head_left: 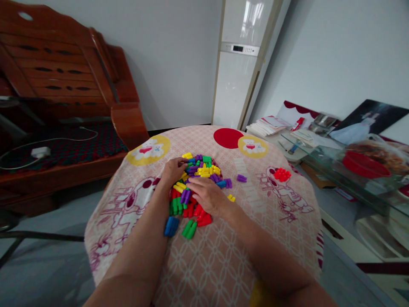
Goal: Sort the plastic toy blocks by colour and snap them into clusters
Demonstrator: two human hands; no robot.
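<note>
A heap of small plastic toy blocks in several colours lies on the round, cloth-covered table (pixel 220 264). My left hand (pixel 173 172) rests at the heap's far left edge, its fingers loosely curved against the blocks. Across the middle of the heap lies my right hand (pixel 209 195), fingers stretched out over yellow, purple and red blocks. Neither hand visibly grips a block, though parts of the fingertips are hidden. At the near side are a blue block (pixel 171 227) and a green block (pixel 189 229). A purple block (pixel 242 178) sits apart to the right.
Red blocks (pixel 282 175) form a separate cluster on the table's right. Beyond it stands a glass-topped table (pixel 332 164) with papers (pixel 266 126) and a red bowl (pixel 364 165). A wooden bench (pixel 129 121) is at the left, a white cabinet-like appliance (pixel 236 81) at the back.
</note>
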